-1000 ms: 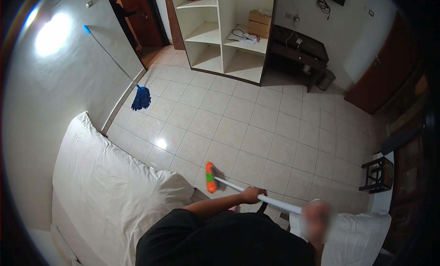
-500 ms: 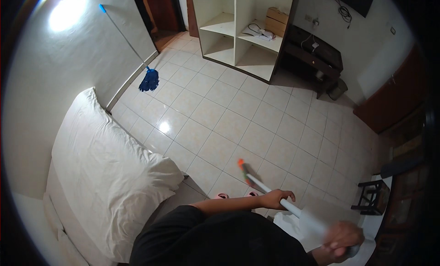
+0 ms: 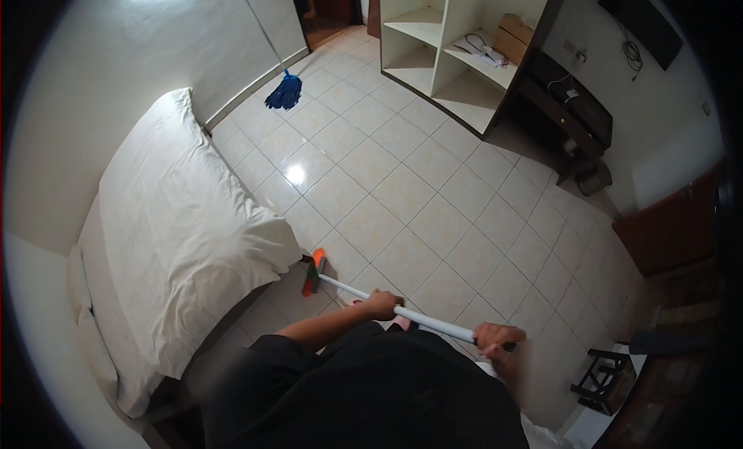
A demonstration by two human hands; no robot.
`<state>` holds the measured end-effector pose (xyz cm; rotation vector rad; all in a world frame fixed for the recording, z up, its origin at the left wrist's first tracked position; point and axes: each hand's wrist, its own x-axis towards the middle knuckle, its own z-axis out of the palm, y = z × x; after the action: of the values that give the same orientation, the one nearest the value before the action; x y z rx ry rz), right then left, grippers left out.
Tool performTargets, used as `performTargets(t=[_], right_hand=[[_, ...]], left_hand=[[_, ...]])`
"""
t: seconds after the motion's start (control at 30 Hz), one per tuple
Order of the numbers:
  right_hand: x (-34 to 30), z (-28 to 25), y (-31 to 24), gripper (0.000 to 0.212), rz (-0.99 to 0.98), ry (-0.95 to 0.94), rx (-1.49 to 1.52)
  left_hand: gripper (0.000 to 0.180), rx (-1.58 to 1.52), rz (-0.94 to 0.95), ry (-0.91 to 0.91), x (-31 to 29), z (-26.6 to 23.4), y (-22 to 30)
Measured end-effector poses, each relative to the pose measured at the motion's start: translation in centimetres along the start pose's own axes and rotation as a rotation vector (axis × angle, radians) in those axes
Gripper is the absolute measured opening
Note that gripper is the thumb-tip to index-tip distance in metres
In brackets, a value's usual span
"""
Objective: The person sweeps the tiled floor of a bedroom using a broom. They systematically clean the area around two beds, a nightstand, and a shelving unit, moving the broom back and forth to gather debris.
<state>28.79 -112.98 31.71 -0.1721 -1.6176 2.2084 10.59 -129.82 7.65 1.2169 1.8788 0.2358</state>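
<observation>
With both hands I hold a broom by its pale handle [image 3: 433,323], which slants across my front. My left hand [image 3: 381,304] is wrapped round the handle partway along. Farther right, my right hand [image 3: 498,337] grips it near the top end. The orange, green and grey broom head [image 3: 313,272] is down on the tiled floor [image 3: 398,197], close beside the corner of the bed [image 3: 186,224]. A pale sheet covers the bed and hangs over its edge. Parts of my feet show below the handle.
A blue mop [image 3: 285,90] leans on the left wall. An open shelf unit [image 3: 480,108] stands at the back, next to a dark desk [image 3: 569,104] and a waste bin [image 3: 594,178]. A small dark stool [image 3: 602,379] is at the lower right.
The broom head has swept left across the floor to the bed's corner. Both hands have moved left with the handle, still gripping it. The view has turned somewhat.
</observation>
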Motion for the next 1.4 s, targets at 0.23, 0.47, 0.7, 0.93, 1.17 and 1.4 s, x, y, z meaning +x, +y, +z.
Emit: performTargets(t=[0.23, 0.47, 0.7, 0.93, 1.17, 1.4], right_hand=[[0.7, 1.0, -8.8, 0.028, -0.172, -0.227, -0.226], [4.4, 0.5, -11.9, 0.032, -0.380, -0.775, -0.247], [5.7, -0.1, -5.5, 0.030, -0.304, -0.256, -0.123], [8.7, 3.5, -0.2, 0.028, -0.152, -0.177, -0.236], [14.3, 12.3, -4.5, 0.034, -0.247, -0.301, -0.515], [19.2, 14.8, -5.6, 0.034, -0.497, -0.281, -0.300]], left_hand=[[0.029, -0.148, 0.324, 0.174, 3.7, -1.2, 11.4], [0.027, -0.158, 0.397, 0.231, 3.0, -5.7, 13.2], [0.022, -0.127, 0.073, 0.285, 0.7, -8.1, 3.7], [0.020, -0.122, -0.010, 0.345, 2.6, -7.7, -3.7], [0.023, -0.197, 0.337, 0.335, 5.3, -12.8, 0.5], [0.023, -0.115, 0.384, 0.329, -0.6, -22.8, -4.4]])
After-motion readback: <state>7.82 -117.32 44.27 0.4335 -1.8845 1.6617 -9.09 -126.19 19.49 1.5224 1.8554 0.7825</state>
